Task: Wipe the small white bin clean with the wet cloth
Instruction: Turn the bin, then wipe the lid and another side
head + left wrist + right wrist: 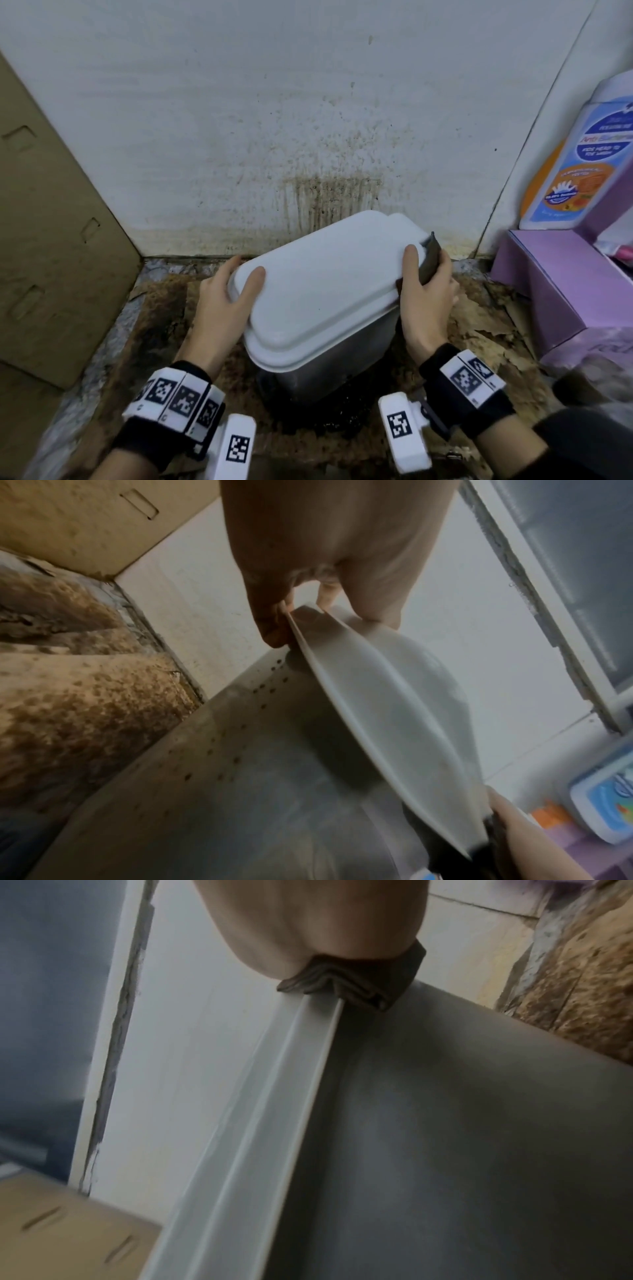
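The small white bin (329, 291) stands tilted on the dirty floor by the wall, its lid closed. My left hand (227, 294) grips the lid's left end, thumb on top and fingers under the rim (308, 631). At the lid's right edge my right hand (426, 291) has its thumb on top. The palm and fingers press a folded dark cloth (432, 262) against the rim. In the right wrist view the cloth (356, 988) is wedged over the lid's edge. The bin's left side wall (212, 764) carries dark specks.
A flattened cardboard sheet (51, 222) leans at the left. A purple box (565, 287) and a blue-labelled bottle (589, 161) stand at the right. The white wall (308, 120) behind the bin is stained brown. Torn, soiled cardboard (486, 325) covers the floor.
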The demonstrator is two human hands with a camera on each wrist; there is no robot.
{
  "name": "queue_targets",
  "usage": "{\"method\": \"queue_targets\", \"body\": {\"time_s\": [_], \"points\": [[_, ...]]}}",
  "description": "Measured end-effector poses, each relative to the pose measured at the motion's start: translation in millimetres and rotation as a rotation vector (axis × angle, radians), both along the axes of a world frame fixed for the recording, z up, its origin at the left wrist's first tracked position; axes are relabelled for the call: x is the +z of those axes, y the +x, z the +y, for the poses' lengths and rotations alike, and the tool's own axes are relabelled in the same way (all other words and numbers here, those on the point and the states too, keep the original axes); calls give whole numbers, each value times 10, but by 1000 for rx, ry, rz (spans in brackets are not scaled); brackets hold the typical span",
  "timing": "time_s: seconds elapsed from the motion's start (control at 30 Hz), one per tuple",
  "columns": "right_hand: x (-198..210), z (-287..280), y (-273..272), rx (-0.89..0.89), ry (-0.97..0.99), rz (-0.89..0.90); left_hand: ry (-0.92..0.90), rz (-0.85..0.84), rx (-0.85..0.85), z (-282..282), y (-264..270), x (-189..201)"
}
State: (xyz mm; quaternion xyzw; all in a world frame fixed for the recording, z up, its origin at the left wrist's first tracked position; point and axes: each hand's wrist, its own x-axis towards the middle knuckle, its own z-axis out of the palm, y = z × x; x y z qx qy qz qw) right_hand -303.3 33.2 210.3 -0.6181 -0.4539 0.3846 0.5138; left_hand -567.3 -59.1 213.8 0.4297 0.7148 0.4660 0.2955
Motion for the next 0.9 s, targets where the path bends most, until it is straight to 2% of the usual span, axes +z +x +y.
{"method": "queue_targets", "body": {"time_s": [0.13,0.3,0.4,0.47,0.57,0.77,0.9], "points": [[30,293,76,-2,6,63,-51,-17,59,-106,138,0],[114,779,314,210,-12,112,53,-27,79,-274,416,5],[122,827,353,330,-26,98,66,-79,71,-275,485,31],[116,806,350,342,-16,84,80,-83,80,-269,442,40],[94,749,377,304,20,60,73,-113,56,-235,370,86],[-11,333,365,76,97,127,14,-141,-53,-14,44,289],[-3,155,313,55,96,133,15,-123,-137,183,-88,349]]}}
